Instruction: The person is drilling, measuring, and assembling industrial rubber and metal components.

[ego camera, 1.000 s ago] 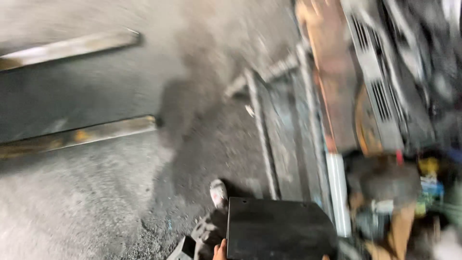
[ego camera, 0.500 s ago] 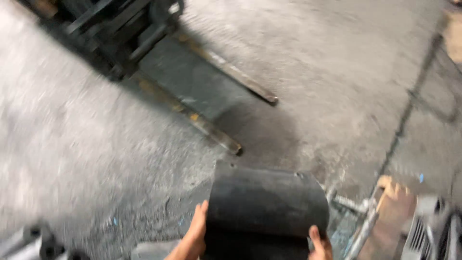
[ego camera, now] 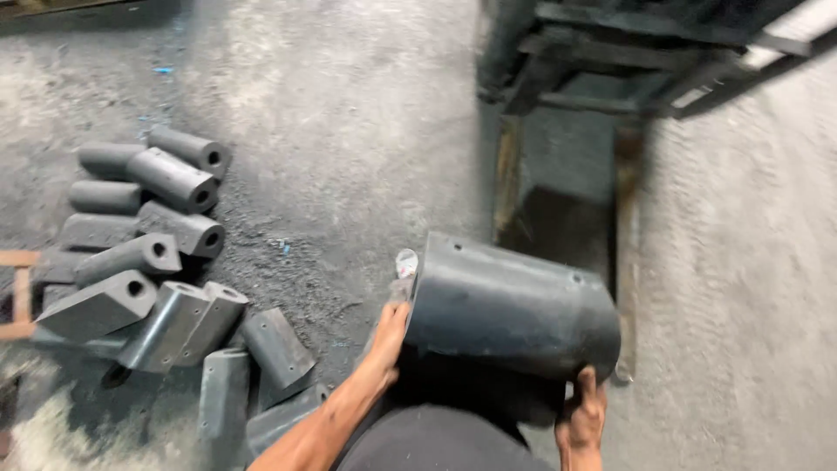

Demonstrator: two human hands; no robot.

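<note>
Grey concrete floor (ego camera: 349, 105), dusty and stained dark in places, fills nearly the whole view. At the top right edge of the floor stands a dark metal frame (ego camera: 628, 52), and its two rusty flat bars (ego camera: 507, 174) lie on the ground and run toward the person. Half a second ago this frame was at the top left of the view and the pile of parts was not visible, so the head has turned; the load stayed in the same grip, so the carrying seems to go on while the person faces a new part of the floor.

Lower centre, the big black curved shell (ego camera: 514, 305), like a half cylinder with small holes near its rim, is held above the floor in front of the body. The left hand (ego camera: 390, 336) grips its left end and the right hand (ego camera: 582, 419) supports its lower right corner, both closed on it.

Near the left edge of the floor lies a pile of smaller black cylindrical blocks (ego camera: 148, 253), each with a hole through it.

No packages, labels or signs are visible; only small blue scraps (ego camera: 162, 70) lie at the top left.
</note>
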